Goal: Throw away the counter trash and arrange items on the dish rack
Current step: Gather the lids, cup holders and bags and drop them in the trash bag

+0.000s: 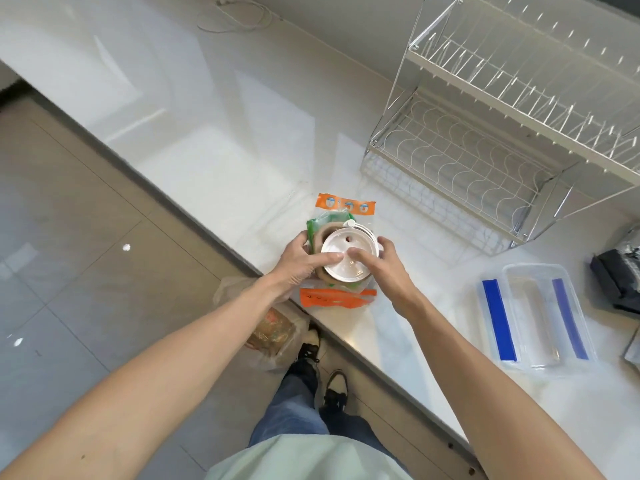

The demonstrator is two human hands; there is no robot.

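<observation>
A disposable cup with a white plastic lid (348, 258) stands near the counter's front edge, on a clear plastic bag with orange strips (337, 296) and some green packaging (313, 226). My left hand (299, 261) wraps the cup's left side with its thumb on the lid. My right hand (384, 261) holds the right side, a finger resting on the lid. The two-tier wire dish rack (502, 133) stands bare at the back right of the white counter (214, 133).
A clear plastic container with blue clips (540, 317) lies to the right of the cup. Dark packaging (616, 275) sits at the far right edge. A plastic trash bag (273, 337) hangs below the counter by my feet. A white cable (235, 15) lies at the far back.
</observation>
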